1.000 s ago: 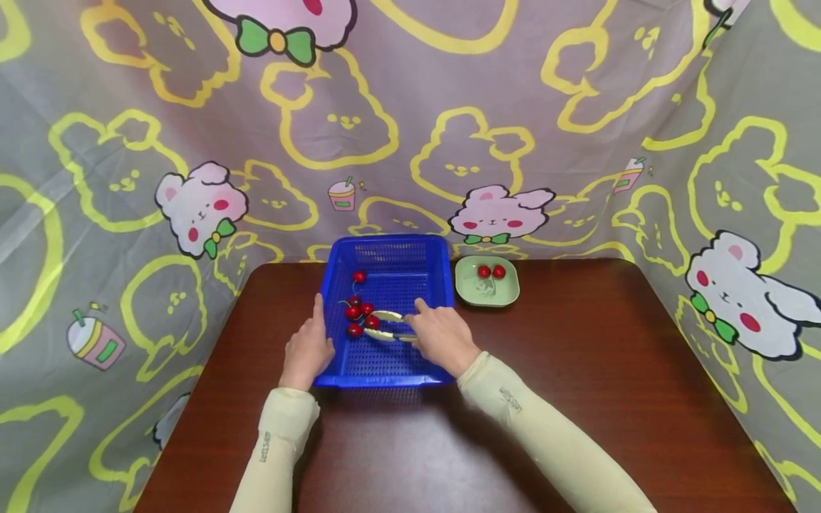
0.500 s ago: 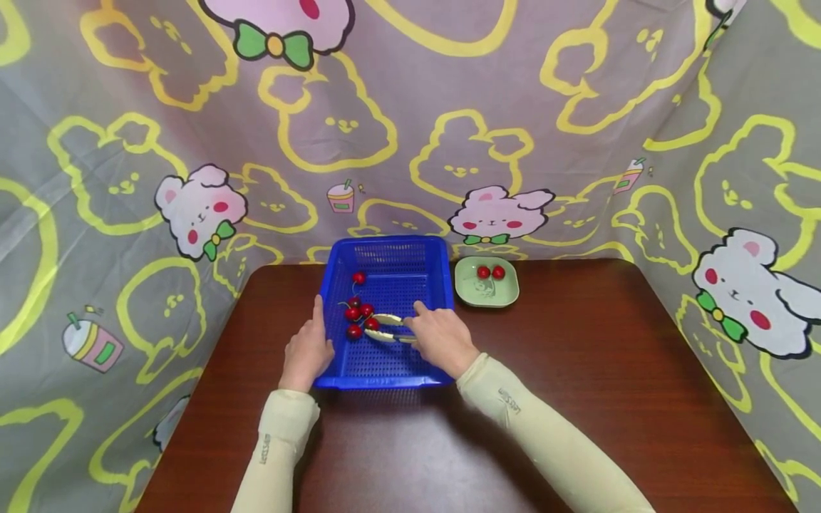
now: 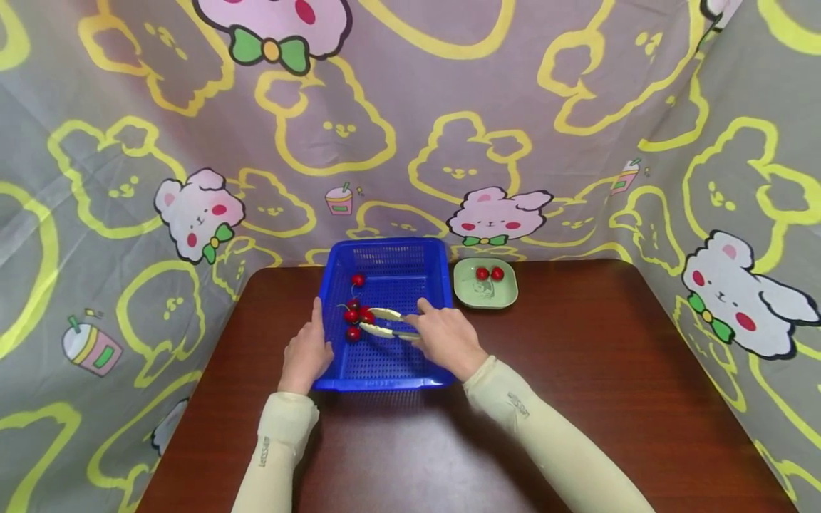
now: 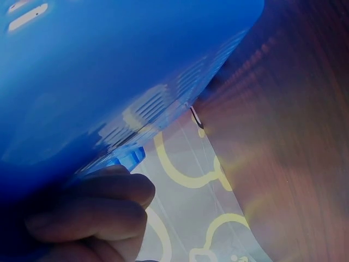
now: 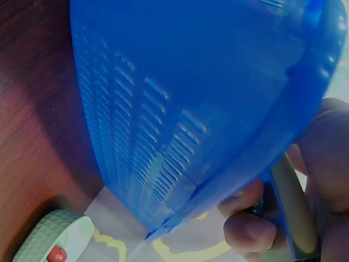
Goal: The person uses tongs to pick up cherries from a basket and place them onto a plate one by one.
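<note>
A blue perforated plastic basket (image 3: 391, 385) stands on the table with several red cherries (image 3: 353, 333) along its left side, some with stems. My left hand (image 3: 304, 356) grips its left rim, index finger lying along the edge; curled fingers (image 4: 103, 213) show against the basket in the left wrist view. My right hand (image 3: 449, 340) reaches over the right rim and holds cream-tipped tongs (image 3: 385, 313). The tongs' tips are spread either side of a cherry (image 3: 366, 316) at the right of the cluster. In the right wrist view, the basket wall (image 5: 180, 82) hides the tips.
Right of the basket, a pale green dish (image 3: 484, 298) holds two cherries (image 3: 489, 273). Brown table (image 3: 590, 370) extends on both sides and in front. A patterned cloth (image 3: 398, 92) hangs behind the table and at both sides.
The tongs have moved slightly left, their tips now further around the cherry at the cluster's right. My left hand keeps its place on the rim.
</note>
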